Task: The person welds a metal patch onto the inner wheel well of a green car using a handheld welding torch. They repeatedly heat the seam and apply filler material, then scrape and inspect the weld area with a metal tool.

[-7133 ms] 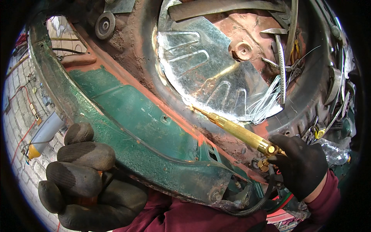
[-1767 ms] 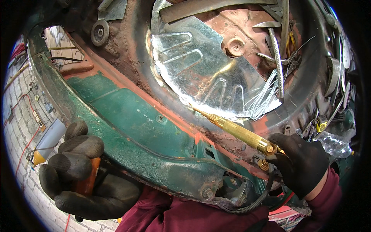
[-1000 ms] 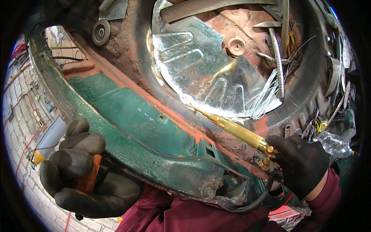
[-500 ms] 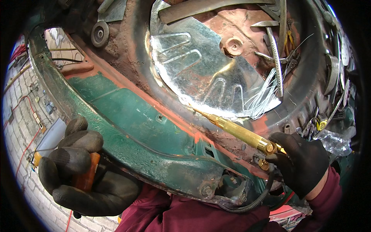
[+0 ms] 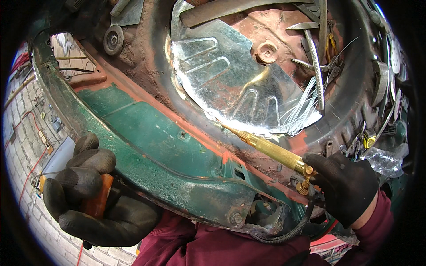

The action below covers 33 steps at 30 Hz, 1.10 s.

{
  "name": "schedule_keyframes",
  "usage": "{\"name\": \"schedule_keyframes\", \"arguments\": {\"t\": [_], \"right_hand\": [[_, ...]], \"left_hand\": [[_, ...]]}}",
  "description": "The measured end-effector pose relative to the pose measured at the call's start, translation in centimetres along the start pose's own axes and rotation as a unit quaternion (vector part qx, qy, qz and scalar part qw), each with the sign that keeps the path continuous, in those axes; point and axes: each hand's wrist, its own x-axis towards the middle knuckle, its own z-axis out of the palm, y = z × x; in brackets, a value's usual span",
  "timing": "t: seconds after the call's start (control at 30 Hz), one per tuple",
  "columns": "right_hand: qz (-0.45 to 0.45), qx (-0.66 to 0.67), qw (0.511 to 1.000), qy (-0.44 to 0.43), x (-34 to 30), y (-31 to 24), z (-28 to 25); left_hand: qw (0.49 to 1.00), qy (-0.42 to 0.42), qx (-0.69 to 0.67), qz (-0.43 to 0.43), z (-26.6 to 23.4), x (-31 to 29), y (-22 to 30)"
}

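Note:
My right hand (image 5: 344, 188), in a black glove, has its fingers closed at the rear end of a brass gas torch (image 5: 277, 155), by its small knobs. The torch's narrow tip points up and left, near the lower rim of a shiny sheet-metal patch (image 5: 213, 75). From the torch's rear a dark ribbed hose (image 5: 284, 239) curves down and left. At the lower left, my gloved left hand (image 5: 104, 201) is curled round an orange-brown block-like piece (image 5: 96, 197), its exact kind unclear. That hand is in front of the green painted body panel (image 5: 151, 137).
A hammer (image 5: 315, 66), a bundle of thin pale rods (image 5: 304, 111) and yellow-handled pliers (image 5: 330, 44) lie in the round well. A grinding disc (image 5: 113, 40) rests at the upper left. Crumpled clear plastic (image 5: 386, 159) and loose tools are at right.
The fingers of my right hand have shifted slightly at the torch's rear knobs. The torch and my left hand stay nearly where they were.

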Motion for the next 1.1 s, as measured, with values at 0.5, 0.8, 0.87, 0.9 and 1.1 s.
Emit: {"name": "schedule_keyframes", "arguments": {"t": [0.5, 0.8, 0.87, 0.9, 1.1], "right_hand": [[0.046, 0.038, 0.998, -0.019, 0.4, -0.6, -0.9], [0.022, 0.016, 0.999, 0.017, 0.5, -0.4, -0.5], [0.022, 0.016, 1.000, 0.015, 0.5, -0.4, -0.4], [0.021, 0.016, 1.000, 0.015, 0.5, -0.3, -0.3], [0.006, -0.011, 1.000, 0.005, 0.2, 0.0, -0.3]], "left_hand": [[0.987, 0.044, -0.149, -0.039, 0.9, 0.7, 0.5], [0.980, 0.045, -0.182, -0.063, 0.4, 0.8, 0.2], [0.986, 0.069, -0.146, -0.039, 0.8, 0.2, 0.0], [0.987, 0.070, -0.139, -0.037, 0.8, 0.1, 0.0], [0.988, 0.028, -0.131, -0.080, 0.1, 0.1, 0.4]]}}
